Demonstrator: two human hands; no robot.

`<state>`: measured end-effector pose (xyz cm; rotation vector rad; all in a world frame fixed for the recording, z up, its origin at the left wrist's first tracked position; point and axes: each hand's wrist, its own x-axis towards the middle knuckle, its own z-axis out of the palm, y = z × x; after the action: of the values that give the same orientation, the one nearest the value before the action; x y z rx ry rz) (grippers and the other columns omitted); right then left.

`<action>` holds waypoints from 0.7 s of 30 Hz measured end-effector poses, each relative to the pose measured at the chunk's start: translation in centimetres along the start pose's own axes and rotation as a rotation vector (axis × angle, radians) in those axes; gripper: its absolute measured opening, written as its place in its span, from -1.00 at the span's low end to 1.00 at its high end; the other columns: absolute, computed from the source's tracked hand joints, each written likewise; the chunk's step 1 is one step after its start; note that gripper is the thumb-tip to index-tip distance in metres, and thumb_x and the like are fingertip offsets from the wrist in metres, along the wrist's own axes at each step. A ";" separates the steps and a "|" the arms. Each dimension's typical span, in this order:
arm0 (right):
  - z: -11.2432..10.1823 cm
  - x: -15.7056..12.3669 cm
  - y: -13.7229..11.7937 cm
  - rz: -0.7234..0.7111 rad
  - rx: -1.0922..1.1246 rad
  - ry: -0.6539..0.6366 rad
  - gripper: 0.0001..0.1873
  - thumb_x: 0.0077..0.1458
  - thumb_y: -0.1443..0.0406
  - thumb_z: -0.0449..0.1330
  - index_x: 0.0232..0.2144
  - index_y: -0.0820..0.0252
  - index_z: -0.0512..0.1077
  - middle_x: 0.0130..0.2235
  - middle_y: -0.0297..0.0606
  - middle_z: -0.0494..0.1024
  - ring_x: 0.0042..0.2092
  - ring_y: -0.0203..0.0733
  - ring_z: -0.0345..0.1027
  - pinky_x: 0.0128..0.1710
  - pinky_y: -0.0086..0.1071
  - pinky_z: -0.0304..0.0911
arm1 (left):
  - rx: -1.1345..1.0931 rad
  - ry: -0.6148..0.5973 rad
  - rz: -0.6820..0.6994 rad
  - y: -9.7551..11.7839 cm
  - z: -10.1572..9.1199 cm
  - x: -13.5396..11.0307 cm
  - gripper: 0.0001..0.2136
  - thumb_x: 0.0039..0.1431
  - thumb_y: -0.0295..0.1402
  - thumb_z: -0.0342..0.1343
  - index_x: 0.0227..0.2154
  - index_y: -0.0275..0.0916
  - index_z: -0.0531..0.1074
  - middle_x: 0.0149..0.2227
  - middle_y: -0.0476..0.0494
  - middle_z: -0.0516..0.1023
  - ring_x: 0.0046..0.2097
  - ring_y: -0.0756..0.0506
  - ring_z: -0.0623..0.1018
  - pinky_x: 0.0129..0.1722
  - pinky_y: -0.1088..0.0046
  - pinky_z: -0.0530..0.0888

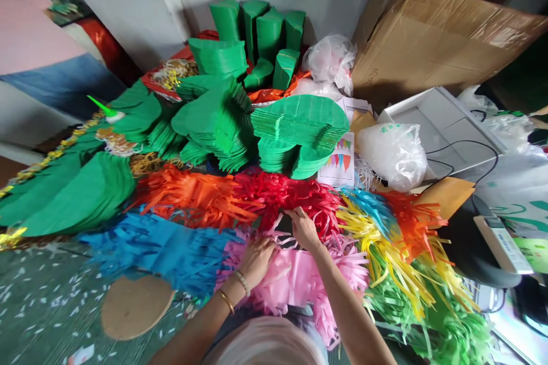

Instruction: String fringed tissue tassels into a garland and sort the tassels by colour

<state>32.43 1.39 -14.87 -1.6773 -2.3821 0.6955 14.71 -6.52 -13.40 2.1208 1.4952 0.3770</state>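
Note:
My left hand [258, 261], with bracelets on its wrist, is closed on the upper edge of a pink fringe [291, 279] in front of my body. Its fingertips are among the thin strips. Slightly higher and to the right, my right hand [305, 229] has its fingers bent together at pale pink strips, close to the red fringe [295, 199]. What lies between its fingertips is too small to tell. A dark gap shows between the two hands. On the left, a blue fringe [158, 248] touches the pink one, and an orange fringe [192, 197] lies beyond it.
Stacks of green leaf-shaped sheets [299, 120] stand behind the fringes. Yellow [385, 262] and light green fringes [445, 319] lie to the right. A plastic bag [391, 154], a white box [440, 125] and a large cardboard box [436, 40] are beyond. A round board [135, 308] is lower left.

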 end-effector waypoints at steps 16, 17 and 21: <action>2.0 -0.7 -4.5 0.124 0.014 0.044 -0.80 0.14 0.41 0.07 -0.20 0.18 0.44 -0.23 -0.18 0.55 -0.35 -0.21 0.43 -0.40 -0.44 0.19 | -0.140 0.172 -0.098 -0.8 -2.4 -1.3 -0.78 0.33 -0.39 -0.11 -0.30 -0.18 0.45 -0.21 -0.12 0.56 -0.14 -0.12 0.55 -0.08 0.30 0.48; 1.7 -1.1 -4.4 0.140 0.026 0.063 -0.81 0.15 0.41 0.06 -0.22 0.20 0.45 -0.26 -0.18 0.56 -0.36 -0.20 0.43 -0.41 -0.43 0.19 | -0.173 0.173 -0.109 -0.4 -3.1 -1.4 -0.77 0.34 -0.37 -0.13 -0.29 -0.18 0.44 -0.23 -0.11 0.57 -0.17 -0.11 0.56 -0.11 0.33 0.49; -1.6 -4.2 -4.4 0.223 0.084 0.182 -0.79 0.21 0.35 0.01 -0.24 0.21 0.45 -0.28 -0.18 0.58 -0.34 -0.19 0.47 -0.37 -0.43 0.27 | -0.390 0.176 -0.141 1.8 -5.9 -2.0 -0.76 0.35 -0.27 -0.13 -0.28 -0.18 0.43 -0.35 -0.07 0.59 -0.32 -0.07 0.57 -0.27 0.44 0.48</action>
<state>30.86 -3.18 -10.88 -1.8998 -2.0373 0.6345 12.51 -7.39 -7.38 1.7030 1.5114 0.7527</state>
